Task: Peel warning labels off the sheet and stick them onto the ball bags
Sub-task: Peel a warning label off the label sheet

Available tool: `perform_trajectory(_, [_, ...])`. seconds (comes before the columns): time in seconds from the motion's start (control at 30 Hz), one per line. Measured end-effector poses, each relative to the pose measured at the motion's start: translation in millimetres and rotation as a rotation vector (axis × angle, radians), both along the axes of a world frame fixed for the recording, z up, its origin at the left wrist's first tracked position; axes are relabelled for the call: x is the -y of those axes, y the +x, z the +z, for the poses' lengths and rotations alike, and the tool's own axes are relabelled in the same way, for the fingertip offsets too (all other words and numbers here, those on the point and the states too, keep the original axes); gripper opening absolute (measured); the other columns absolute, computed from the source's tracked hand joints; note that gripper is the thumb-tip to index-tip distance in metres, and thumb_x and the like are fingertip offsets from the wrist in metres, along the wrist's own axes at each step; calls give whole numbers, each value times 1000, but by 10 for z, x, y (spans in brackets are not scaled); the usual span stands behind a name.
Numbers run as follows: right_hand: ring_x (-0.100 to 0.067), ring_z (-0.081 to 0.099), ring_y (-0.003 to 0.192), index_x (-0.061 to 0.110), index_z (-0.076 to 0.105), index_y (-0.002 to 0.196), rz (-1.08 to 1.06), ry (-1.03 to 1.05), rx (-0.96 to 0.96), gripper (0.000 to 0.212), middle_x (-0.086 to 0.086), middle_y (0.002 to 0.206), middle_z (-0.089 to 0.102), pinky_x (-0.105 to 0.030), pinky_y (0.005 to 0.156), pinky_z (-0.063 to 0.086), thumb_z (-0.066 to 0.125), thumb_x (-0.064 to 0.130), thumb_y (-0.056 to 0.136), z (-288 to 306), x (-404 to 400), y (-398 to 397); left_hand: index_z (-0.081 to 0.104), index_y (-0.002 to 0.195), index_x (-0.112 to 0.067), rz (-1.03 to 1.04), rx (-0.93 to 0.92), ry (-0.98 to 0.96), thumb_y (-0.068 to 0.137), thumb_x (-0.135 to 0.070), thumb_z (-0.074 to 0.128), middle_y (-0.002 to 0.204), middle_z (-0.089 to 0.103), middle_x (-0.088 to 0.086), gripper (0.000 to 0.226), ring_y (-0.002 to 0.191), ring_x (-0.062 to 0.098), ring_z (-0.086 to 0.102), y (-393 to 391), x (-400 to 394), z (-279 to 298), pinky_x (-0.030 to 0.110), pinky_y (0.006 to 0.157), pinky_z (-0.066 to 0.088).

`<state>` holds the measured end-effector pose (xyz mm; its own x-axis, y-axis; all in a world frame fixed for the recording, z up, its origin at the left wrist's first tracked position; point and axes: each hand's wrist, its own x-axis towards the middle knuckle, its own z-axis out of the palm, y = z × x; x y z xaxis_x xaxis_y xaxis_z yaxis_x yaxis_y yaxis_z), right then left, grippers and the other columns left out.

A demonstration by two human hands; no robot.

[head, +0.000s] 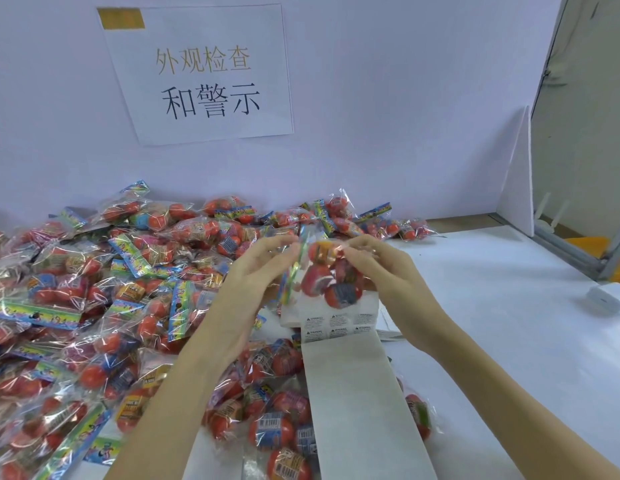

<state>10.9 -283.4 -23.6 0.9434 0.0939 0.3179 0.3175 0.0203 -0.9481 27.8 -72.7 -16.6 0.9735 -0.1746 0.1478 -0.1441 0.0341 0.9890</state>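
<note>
A heap of ball bags fills the counter from 9 o'clock. At center, left hand and right hand each pinch one bag above the label sheet. Crinkly, light, slippery film; hold its edges.

This looks like a packing or inspection station in a small factory or workshop. A white paper notice with large printed Chinese characters is taped with a strip of brown tape to the plain pale partition wall, marking the station. The white surface is heaped with a large pile of identical clear plastic bags of red balls, and a long strip of white backing paper carrying small printed warning labels lies among them. A white foam board divider closes off the right side.
</note>
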Motion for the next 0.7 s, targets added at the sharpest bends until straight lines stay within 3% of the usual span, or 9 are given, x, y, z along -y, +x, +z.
perform_trajectory(0.07, [-23, 75, 95, 19, 77, 103, 27, -49, 16, 22, -7, 97, 78, -35, 86, 62, 62, 35, 102, 2, -5, -9, 79, 101, -19, 15, 38, 50, 92, -54, 75, 106, 75, 16, 37, 97, 31, 67, -38, 51, -16, 49, 99, 50])
perform_trajectory(0.2, [-37, 71, 97, 16, 80, 103, -26, -113, 33, 30, -14, 98, 77, -48, 90, 59, 57, 35, 105, -20, -1, 16, 77, 82, -25, 91, 92, -19, 80, -46, 82, 85, 71, 1, 21, 83, 19, 65, -41, 73, -3, 34, 83, 57])
perform_trajectory(0.33, [-28, 72, 101, 30, 82, 112, 10, -49, -5, 29, -3, 105, 80, -27, 82, 60, 55, 37, 105, 6, 1, 4, 70, 72, -21, 65, 30, -176, 73, -33, 87, 84, 73, 3, 21, 75, 14, 67, -23, 26, 15, 23, 70, 57])
perform_trajectory(0.43, [-22, 73, 101, 28, 81, 114, 44, -13, -41, 36, -4, 108, 80, -23, 81, 58, 52, 45, 103, 26, -12, 2, 68, 70, -23, 85, -22, -247, 70, -33, 88, 75, 66, -2, 23, 72, 16, 56, -16, 45, -18, 30, 73, 48])
perform_trajectory(0.5, [-24, 75, 100, 24, 81, 112, 57, 0, -63, 41, -7, 105, 80, -29, 85, 60, 48, 46, 106, 16, -12, 1, 67, 67, -25, 88, -40, -271, 73, -32, 86, 69, 61, -4, 21, 64, 13, 52, -23, 81, -34, 25, 65, 48])
perform_trajectory(0.57, [-24, 77, 95, 21, 77, 115, 80, -33, -56, 41, -7, 102, 80, -34, 85, 61, 46, 47, 106, 13, -13, -12, 63, 71, -22, 106, -45, -317, 79, -27, 80, 73, 60, 1, 20, 62, 12, 51, -6, 84, -56, 19, 57, 48])
perform_trajectory(0.7, [-21, 78, 90, 21, 64, 125, 69, -87, -71, 34, -9, 102, 80, -26, 77, 58, 63, 43, 98, 26, -13, -5, 64, 86, -13, 113, -49, -271, 92, -20, 74, 88, 58, 13, 14, 74, 20, 55, 49, -4, -70, 24, 67, 53])
